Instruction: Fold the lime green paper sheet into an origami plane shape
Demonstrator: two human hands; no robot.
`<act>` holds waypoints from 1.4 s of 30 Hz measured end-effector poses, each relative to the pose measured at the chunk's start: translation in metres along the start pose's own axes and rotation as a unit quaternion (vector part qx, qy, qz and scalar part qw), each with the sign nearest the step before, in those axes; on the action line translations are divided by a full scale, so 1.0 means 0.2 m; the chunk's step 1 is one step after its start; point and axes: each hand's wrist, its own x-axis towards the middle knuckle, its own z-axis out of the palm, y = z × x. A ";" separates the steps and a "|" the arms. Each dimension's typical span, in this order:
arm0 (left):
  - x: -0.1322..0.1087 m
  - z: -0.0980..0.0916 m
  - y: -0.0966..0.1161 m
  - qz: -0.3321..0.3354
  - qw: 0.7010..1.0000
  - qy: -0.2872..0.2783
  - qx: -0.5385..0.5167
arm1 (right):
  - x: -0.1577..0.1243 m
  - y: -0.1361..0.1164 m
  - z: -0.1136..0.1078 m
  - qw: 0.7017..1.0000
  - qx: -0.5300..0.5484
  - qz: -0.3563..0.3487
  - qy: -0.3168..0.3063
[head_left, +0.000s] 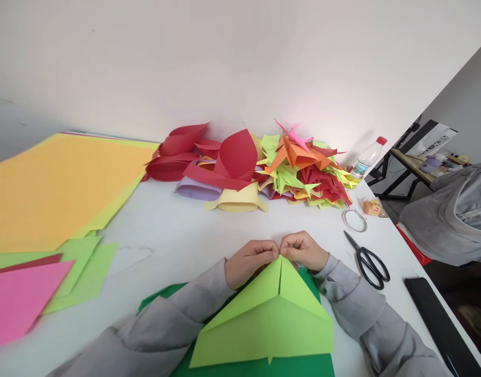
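Observation:
A light green paper [264, 319] folded into a triangle lies in front of me, its tip pointing away, with a centre seam where two flaps meet. It rests on a dark green sheet [303, 366]. My left hand [250, 259] and my right hand [303, 250] meet at the tip, fingers curled and pinched on the paper's point. Both wrists wear grey sleeves.
A white table [177, 225] holds a heap of folded paper shapes [299, 167] and curled red sheets [225, 159] at the back. Large orange sheets [55, 188] and a pink sheet [16, 298] lie left. Scissors [368, 260], tape ring [354, 220], bottle [367, 157] and black phone [440, 324] sit right.

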 end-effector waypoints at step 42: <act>0.02 -0.02 0.00 0.062 0.996 0.027 0.062 | 0.03 0.04 -0.07 0.982 0.064 -0.011 0.179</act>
